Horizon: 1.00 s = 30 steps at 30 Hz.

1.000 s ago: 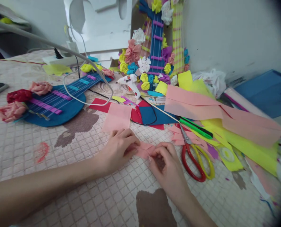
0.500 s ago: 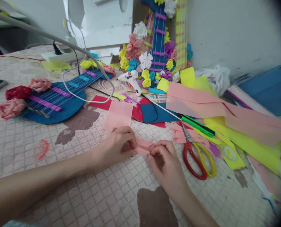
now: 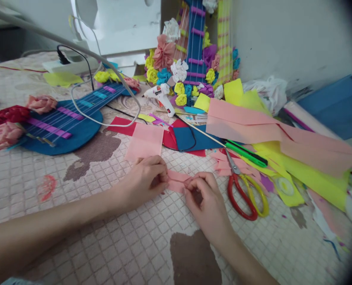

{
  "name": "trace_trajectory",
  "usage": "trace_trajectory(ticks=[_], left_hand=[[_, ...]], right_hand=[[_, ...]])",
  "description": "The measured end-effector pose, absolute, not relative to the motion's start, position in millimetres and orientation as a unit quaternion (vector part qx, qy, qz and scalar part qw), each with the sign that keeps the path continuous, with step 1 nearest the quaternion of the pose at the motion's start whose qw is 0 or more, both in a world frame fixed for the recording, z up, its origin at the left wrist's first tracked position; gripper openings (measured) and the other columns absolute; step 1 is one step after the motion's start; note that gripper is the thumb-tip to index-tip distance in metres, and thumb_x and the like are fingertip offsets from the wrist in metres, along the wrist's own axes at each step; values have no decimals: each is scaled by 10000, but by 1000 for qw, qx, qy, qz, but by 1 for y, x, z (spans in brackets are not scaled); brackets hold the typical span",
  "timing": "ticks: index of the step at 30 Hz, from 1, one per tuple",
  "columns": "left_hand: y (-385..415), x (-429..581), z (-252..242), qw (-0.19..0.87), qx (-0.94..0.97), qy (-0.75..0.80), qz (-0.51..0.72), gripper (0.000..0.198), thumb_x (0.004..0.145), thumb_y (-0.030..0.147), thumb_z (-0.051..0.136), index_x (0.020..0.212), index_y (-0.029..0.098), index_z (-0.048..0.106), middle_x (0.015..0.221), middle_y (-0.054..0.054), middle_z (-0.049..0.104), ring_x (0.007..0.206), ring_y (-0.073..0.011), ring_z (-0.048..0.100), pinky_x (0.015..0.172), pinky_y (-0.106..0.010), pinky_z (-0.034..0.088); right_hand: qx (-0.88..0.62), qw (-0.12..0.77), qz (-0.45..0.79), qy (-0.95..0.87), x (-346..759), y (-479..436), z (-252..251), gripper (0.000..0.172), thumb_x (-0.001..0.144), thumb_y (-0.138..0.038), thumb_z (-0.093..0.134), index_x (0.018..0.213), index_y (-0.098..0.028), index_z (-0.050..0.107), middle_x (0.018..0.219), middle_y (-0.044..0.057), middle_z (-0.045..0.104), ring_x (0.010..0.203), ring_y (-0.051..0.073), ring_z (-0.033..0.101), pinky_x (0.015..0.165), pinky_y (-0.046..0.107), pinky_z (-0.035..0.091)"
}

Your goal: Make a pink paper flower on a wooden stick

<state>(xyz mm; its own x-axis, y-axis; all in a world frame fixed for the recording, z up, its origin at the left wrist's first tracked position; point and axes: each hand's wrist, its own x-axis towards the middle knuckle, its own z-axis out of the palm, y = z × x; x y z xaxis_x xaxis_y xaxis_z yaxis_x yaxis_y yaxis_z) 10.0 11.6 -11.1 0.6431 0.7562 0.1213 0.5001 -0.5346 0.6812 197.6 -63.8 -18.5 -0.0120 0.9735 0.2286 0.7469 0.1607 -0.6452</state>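
Soft, muted, cool light spreads evenly. A glossy white rigid panel [image 3: 131, 31] at the far left carries a pale sheen, while shade fills the hollow of the curled right bare hand [image 3: 208, 209]. Haze softens detail; black vignetting curves down the right edge, where the flat blue sheet [image 3: 336, 109] blurs and wide-angle distortion stretches shapes.

Pink paper piece [image 3: 176, 185] | lengthwise fold | roughly crosswise | held at both ends
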Motion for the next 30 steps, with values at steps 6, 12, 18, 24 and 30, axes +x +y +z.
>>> trace_trajectory(ticks=[6, 12, 18, 24, 30], left_hand=[[11, 9, -10, 303, 852, 376, 203, 59, 752, 127, 605, 715, 159, 572, 861, -24, 574, 808, -163, 544, 800, -348, 407], [10, 10, -15, 272, 863, 378, 195, 75, 794, 152, 568, 721, 165, 560, 879, -22, 562, 815, -171, 529, 781, -354, 386], [9, 13, -18, 255, 863, 388, 199, 47, 784, 154, 574, 761, 169, 536, 871, -10, 555, 818, -175, 524, 770, -355, 363], [7, 13, -9, 293, 853, 383, 198, 104, 796, 93, 519, 799, 182, 573, 889, -6, 555, 873, -177, 527, 824, -375, 345], [7, 13, -8, 289, 858, 381, 188, 80, 811, 149, 543, 789, 191, 608, 895, -10, 558, 892, -181, 529, 836, -381, 337]], right_hand=[[-628, 322, 185, -684, 198, -64, -18, 114, 819, -104, 509, 757, -200, 505, 899, 33, 451, 795, 148, 528, 704, 314, 493], [-626, 320, 180, -688, 198, -64, -18, 100, 832, -107, 506, 778, -192, 506, 901, 37, 461, 816, 146, 531, 702, 300, 481], [-629, 322, 178, -685, 197, -64, -21, 106, 817, -99, 520, 784, -198, 499, 903, 35, 464, 824, 158, 525, 722, 321, 481], [-628, 329, 198, -677, 197, -64, -19, 164, 796, -44, 501, 853, -197, 517, 898, 33, 470, 802, 153, 523, 706, 320, 478], [-627, 310, 191, -689, 196, -63, -17, 92, 843, -123, 494, 855, -198, 545, 930, 52, 472, 868, 181, 526, 746, 349, 474]])
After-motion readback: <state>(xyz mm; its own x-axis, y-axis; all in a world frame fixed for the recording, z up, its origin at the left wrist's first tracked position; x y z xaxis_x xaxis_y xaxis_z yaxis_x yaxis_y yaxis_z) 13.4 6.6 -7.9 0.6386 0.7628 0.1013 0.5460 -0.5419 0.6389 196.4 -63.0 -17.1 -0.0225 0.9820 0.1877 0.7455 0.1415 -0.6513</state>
